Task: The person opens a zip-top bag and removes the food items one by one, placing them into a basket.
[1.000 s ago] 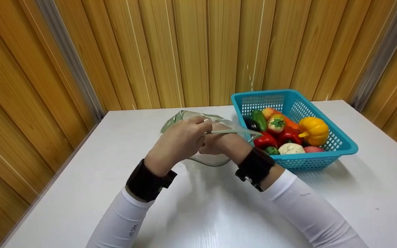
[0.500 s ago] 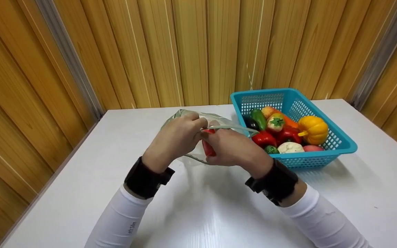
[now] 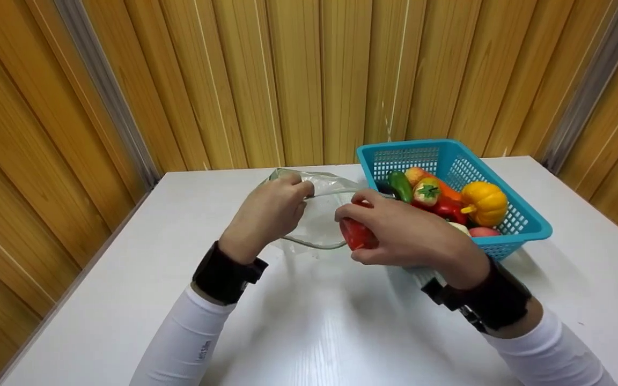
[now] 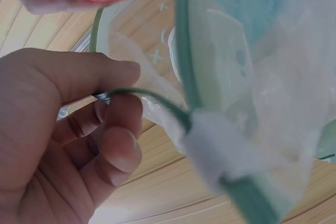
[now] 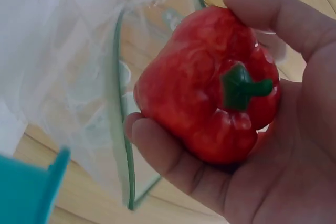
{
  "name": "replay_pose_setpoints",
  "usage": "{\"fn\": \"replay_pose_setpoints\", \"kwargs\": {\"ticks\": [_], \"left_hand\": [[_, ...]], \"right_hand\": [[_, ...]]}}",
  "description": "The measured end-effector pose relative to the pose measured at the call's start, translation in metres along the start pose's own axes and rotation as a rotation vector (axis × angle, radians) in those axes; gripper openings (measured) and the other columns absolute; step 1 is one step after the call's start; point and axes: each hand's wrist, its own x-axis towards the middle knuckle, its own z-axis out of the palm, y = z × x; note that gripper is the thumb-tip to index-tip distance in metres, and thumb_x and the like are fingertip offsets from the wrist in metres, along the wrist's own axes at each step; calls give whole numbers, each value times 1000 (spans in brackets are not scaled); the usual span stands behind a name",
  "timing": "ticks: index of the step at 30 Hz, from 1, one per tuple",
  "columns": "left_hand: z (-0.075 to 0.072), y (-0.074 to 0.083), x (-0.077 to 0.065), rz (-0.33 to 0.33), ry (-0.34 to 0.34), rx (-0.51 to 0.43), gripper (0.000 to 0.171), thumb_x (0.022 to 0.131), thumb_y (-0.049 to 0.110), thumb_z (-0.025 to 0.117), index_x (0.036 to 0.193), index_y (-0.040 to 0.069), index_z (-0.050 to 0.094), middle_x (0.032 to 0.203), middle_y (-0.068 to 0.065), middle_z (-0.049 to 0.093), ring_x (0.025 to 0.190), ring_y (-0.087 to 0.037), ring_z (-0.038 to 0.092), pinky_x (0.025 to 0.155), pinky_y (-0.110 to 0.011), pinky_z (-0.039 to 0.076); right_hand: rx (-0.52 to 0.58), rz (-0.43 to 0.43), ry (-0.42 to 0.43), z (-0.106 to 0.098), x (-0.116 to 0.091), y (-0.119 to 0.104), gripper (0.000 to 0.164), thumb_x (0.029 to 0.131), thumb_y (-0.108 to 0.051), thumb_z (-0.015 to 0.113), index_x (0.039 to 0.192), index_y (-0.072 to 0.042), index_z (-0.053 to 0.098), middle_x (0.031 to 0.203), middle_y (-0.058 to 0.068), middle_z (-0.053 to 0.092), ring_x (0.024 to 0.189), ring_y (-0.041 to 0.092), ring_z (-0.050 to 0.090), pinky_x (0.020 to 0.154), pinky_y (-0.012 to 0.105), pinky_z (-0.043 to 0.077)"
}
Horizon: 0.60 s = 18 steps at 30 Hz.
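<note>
A clear zip bag (image 3: 317, 220) with a green rim is held up over the white table, its mouth gaping toward me. My left hand (image 3: 266, 214) pinches the rim between thumb and fingers; the left wrist view shows the green zip strip (image 4: 157, 97) between the fingertips. Just right of the mouth, my right hand (image 3: 411, 228) grips a red bell pepper (image 3: 356, 234) with a green stem (image 5: 239, 87). Fingers and thumb wrap its sides in the right wrist view, and the bag's green edge shows behind it.
A blue plastic basket (image 3: 537, 228) stands at the right, partly behind my right hand. In it lie a yellow pumpkin (image 3: 485, 202), a green pepper (image 3: 400, 186), a red pepper (image 3: 448, 206) and several other vegetables. Behind the table rises a wood-panelled wall (image 3: 298, 80).
My right hand has come out of the bag's mouth toward the right and nearer to me, bringing the red bell pepper into sight. The left hand stays on the rim, shifted slightly left.
</note>
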Motion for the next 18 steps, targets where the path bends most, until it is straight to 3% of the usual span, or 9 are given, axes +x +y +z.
{"fn": "replay_pose_setpoints", "kwargs": {"ticks": [8,12,18], "left_hand": [[1,-4,-3,-43,-26,43,15,79,-1,72,90,10,73,86,-8,69,74,-29,68,62,-43,56],[-1,-4,-2,-65,-61,66,15,80,0,72,91,11,74,87,-7,71,74,-30,69,62,-44,56],[-3,-4,0,-106,-109,43,17,81,-3,70,90,10,75,87,-8,71,76,-27,69,63,-43,56]], "right_hand": [[100,58,26,-23,-25,39,54,86,-38,76,136,-30,55,141,5,44,119,29,49,85,43,56],[139,146,63,-30,-35,71,52,88,-38,74,134,-23,54,142,13,40,119,37,49,84,48,57],[145,278,47,-30,-39,120,64,89,-44,72,141,-18,47,138,22,37,119,43,48,87,56,55]]}}
